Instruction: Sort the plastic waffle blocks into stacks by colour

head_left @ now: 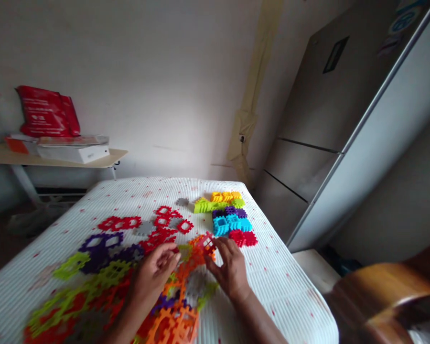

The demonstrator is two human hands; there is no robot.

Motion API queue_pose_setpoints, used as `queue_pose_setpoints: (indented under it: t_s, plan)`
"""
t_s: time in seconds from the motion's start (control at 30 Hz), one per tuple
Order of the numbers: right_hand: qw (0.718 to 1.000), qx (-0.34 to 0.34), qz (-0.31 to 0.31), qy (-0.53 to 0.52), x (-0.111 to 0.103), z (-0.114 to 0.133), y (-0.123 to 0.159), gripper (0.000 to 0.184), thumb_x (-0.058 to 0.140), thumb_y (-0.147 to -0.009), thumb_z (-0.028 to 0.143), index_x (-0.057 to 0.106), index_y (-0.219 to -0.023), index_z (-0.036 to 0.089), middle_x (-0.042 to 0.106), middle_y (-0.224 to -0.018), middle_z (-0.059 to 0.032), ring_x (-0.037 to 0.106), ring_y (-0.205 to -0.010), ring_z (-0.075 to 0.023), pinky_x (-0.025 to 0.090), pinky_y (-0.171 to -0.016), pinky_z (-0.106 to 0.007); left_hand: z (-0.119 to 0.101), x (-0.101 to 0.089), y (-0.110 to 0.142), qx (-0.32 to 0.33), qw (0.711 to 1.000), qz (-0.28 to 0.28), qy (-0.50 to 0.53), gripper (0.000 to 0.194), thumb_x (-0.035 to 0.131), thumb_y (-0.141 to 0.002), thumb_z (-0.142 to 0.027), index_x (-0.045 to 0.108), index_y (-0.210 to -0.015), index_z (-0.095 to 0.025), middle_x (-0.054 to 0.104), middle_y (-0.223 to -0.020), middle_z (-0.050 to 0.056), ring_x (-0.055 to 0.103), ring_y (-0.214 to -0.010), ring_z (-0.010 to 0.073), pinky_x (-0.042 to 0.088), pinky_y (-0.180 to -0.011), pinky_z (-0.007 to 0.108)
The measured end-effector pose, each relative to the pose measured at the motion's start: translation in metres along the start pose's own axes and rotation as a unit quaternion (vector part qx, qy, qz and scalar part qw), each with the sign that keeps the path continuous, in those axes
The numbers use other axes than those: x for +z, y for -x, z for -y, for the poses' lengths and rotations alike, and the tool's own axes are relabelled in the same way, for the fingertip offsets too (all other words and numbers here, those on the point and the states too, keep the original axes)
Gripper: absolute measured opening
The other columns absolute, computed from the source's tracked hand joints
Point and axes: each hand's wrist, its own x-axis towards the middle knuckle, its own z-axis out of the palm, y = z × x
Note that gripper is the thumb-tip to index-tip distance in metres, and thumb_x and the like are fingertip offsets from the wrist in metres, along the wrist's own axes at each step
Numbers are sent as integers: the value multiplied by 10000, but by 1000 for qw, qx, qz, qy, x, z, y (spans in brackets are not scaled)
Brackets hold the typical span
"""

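Note:
My right hand (231, 267) pinches a red interlocking tile (208, 242) with a square window, over the right edge of a loose pile. My left hand (154, 270) hovers above the middle of that pile, its fingers curled in toward the thumb; what they hold, if anything, is hidden. Beneath and between the hands lie orange tiles (175, 325), a grey tile (197, 284) and lime-green tiles (114, 271). Purple tiles (98, 251) are spread left of my left hand. Past it are scattered red tiles (163, 220) and a grey tile (144, 228).
Sorted stacks stand along the table's right side: yellow (225, 196), lime green (209, 206), purple (232, 211), light blue (232, 224) and red (243, 238). A white patterned cloth (272, 291) covers the table. A fridge (308, 119) stands right; a side table (118, 156) stands left.

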Motion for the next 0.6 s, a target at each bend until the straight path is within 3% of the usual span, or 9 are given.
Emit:
queue_pose_setpoints:
  t_s: [0.1,0.23,0.43,0.6]
  plan:
    - [989,87,-39,117,-11,-29,-2,238,529,-870,324,645,-994,156,653,-911,-115,596,-846,-232,470,-740,-338,10,-6,3,79,991,-26,-105,244,553,-739,-457,644,-832,-250,684,-684,5,637,-624,179,492,-601,268]
    - [960,167,-5,227,-20,-55,-2,206,555,-853,346,668,-838,175,657,-798,-77,606,-731,-195,416,-624,-266,10,-8,7,183,967,-57,-167,150,543,-752,-366,660,-772,-274,721,-759,12,652,-675,183,506,-681,278]
    - [939,203,42,274,-17,-60,-2,174,597,-823,336,673,-822,179,660,-791,-65,621,-715,-176,370,-560,-235,7,-5,8,262,947,-65,-175,120,541,-776,-297,659,-773,-275,725,-751,17,671,-717,183,514,-707,273]
    - [935,204,51,285,-15,-60,-3,212,573,-849,357,666,-822,169,659,-811,-77,621,-729,-187,372,-559,-247,10,-6,7,279,941,-69,-181,114,541,-784,-271,655,-782,-265,727,-765,21,672,-728,179,513,-709,273]
